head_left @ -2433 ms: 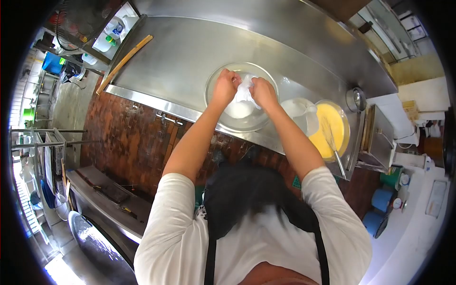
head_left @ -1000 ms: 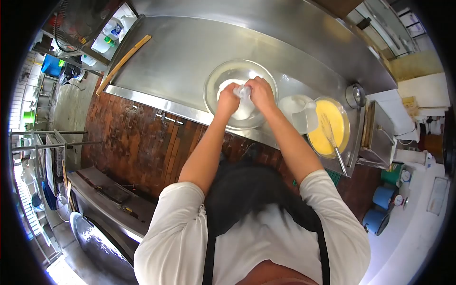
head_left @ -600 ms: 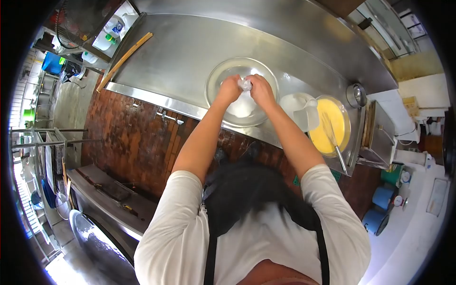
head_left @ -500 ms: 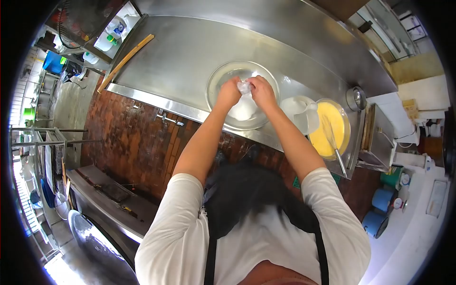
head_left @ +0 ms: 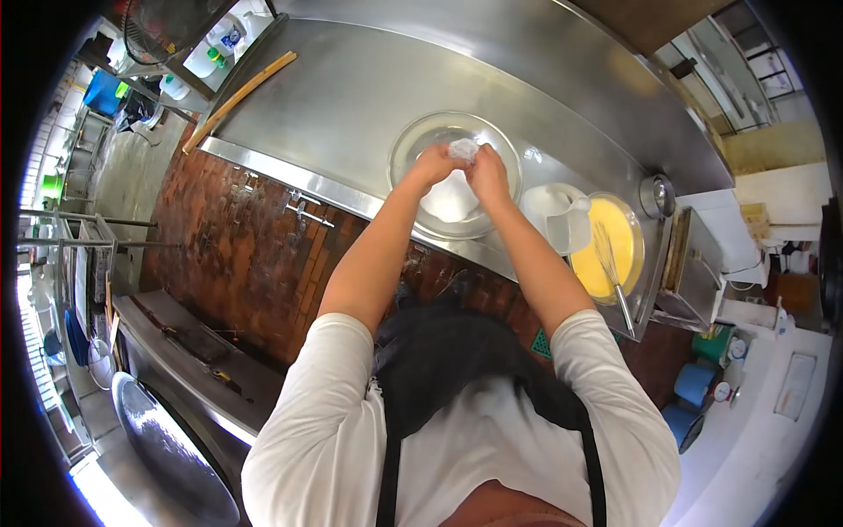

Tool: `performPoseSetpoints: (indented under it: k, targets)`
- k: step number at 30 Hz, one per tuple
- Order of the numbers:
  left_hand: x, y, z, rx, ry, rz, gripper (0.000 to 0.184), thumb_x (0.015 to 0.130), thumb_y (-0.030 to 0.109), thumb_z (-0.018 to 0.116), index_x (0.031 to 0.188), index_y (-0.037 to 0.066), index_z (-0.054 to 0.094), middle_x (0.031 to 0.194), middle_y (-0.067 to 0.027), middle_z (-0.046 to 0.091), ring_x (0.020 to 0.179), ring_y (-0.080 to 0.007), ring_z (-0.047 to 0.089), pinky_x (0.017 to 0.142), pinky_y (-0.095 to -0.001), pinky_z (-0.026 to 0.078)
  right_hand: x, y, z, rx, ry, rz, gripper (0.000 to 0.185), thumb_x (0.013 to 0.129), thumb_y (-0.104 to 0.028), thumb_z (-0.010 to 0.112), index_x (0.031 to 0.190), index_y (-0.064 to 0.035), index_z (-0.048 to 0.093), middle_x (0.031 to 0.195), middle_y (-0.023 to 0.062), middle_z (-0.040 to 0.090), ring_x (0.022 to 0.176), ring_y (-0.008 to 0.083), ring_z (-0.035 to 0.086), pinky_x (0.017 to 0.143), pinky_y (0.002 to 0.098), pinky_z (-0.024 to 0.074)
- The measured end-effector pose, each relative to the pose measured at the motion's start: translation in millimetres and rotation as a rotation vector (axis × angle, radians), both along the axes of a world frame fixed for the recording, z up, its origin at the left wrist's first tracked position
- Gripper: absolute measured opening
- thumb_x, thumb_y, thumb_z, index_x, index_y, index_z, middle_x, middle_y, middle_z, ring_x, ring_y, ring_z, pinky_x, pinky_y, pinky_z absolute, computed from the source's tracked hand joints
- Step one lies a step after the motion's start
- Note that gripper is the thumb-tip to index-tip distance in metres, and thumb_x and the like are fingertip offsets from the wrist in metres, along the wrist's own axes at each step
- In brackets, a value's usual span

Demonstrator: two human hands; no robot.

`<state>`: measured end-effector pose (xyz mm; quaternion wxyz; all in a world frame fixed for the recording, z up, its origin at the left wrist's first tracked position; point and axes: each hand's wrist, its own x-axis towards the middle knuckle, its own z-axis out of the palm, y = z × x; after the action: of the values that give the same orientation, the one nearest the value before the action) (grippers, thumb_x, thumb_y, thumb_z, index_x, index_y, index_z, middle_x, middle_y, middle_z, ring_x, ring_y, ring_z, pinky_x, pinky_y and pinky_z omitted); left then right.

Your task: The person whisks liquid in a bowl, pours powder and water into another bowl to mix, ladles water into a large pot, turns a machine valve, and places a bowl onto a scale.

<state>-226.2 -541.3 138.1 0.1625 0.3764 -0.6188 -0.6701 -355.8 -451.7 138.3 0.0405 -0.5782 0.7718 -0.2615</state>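
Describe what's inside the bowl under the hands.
The bowl holds a white mound. The left hand and right hand, gripping crumpled film, cover part of the inside.

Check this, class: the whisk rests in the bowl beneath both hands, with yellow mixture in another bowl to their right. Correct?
No: the head view shows the whisk in the yellow mixture, not beneath the left hand and right hand. The mixture's bowl is to their right.

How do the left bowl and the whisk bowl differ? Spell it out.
The left bowl holds a white heap; the whisk bowl holds yellow liquid.
Left hand and right hand hold crumpled plastic over the left bowl; a whisk leans in the whisk bowl.
Both are round, on the metal counter.
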Motion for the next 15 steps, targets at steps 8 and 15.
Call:
performPoseSetpoints:
  k: [8, 15]
  targets:
    - [88.1, 4.6, -36.5, -0.481, -0.472, 0.503, 0.045, 0.078, 0.012, 0.068, 0.116, -0.009, 0.056, 0.105, -0.0252, 0.064, 0.104, -0.0367, 0.063, 0.085, -0.0432, 0.053, 2.0, 5.3, 29.1, 0.025, -0.176, -0.174, 0.025, 0.073, -0.006, 0.069, 0.095, 0.0024, 0.061, 0.098, 0.0194, 0.06, 0.091, 0.041, 0.059, 0.079, 0.0457, 0.0478]
    - [88.9, 26.3, -93.4, 0.291, -0.18, 0.38, 0.03, 0.076, 0.002, 0.054, 0.102, -0.012, 0.059, 0.089, -0.0256, 0.065, 0.074, -0.0347, 0.07, 0.054, -0.0442, 0.059, -13.9, -1.4, 7.4, -0.107, -0.191, -0.126, 0.028, 0.075, -0.011, 0.07, 0.094, 0.0058, 0.058, 0.089, 0.0256, 0.061, 0.086, 0.0438, 0.059, 0.079, 0.0471, 0.0472]
